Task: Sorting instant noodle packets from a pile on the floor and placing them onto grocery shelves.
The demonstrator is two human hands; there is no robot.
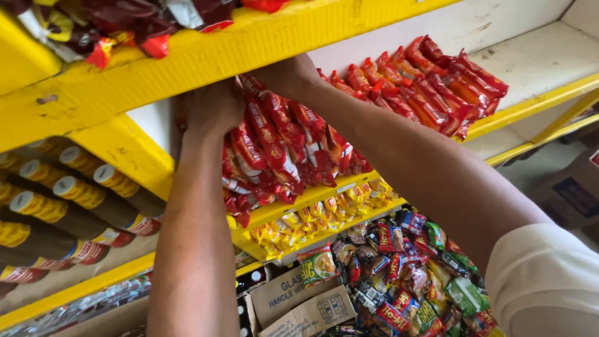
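Both hands, left hand [212, 109] and right hand [288, 76], pressed on red snack packets [274, 146] under a yellow shelf [187, 62]. Grip hidden, cannot tell. Probably light, crinkly, slippery; best gripped across the stack's sides.

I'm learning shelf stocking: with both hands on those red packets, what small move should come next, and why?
Probably press the leaning stack of red foil snack packets back and upright. Both the left hand and right hand rest on its top under the yellow shelf edge, while lower packets spill over the front lip, unlike the tidy row of red packets beside it.
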